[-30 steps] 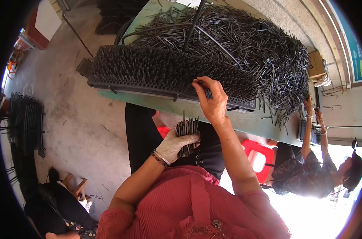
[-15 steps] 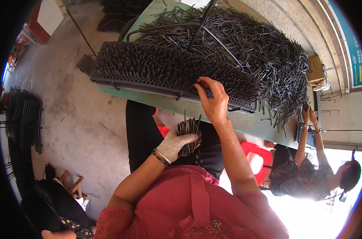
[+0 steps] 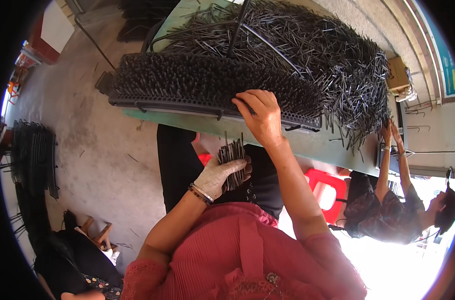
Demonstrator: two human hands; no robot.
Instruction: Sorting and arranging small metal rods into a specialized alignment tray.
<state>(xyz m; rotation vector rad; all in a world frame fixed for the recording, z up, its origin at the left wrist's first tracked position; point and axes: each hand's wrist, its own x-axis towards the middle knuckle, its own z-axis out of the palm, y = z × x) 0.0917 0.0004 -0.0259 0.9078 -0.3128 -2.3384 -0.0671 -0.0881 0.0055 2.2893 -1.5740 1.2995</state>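
Floor (image 3: pixel 102 145) spreads left of the black rack (image 3: pixel 177 108), green table (image 3: pixel 317 150) beneath it, heaped rods (image 3: pixel 332 65) behind. The rack runs left to right, its seated rods (image 3: pixel 187 80) bristling upward. The right hand (image 3: pixel 262 115) arches at its front edge, fingers curled; whether holding anything, I cannot tell. In front, the gloved left hand (image 3: pixel 216 173) clutches a rod bundle (image 3: pixel 231 160), ends pointing rackward.

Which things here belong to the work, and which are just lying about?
In use: gloved left hand, holding dark rods; bare right hand, at the perforated black rack; loose rod pile; green table.

Apparently not: cardboard box; red plastic seat; thin dark piece on floor.
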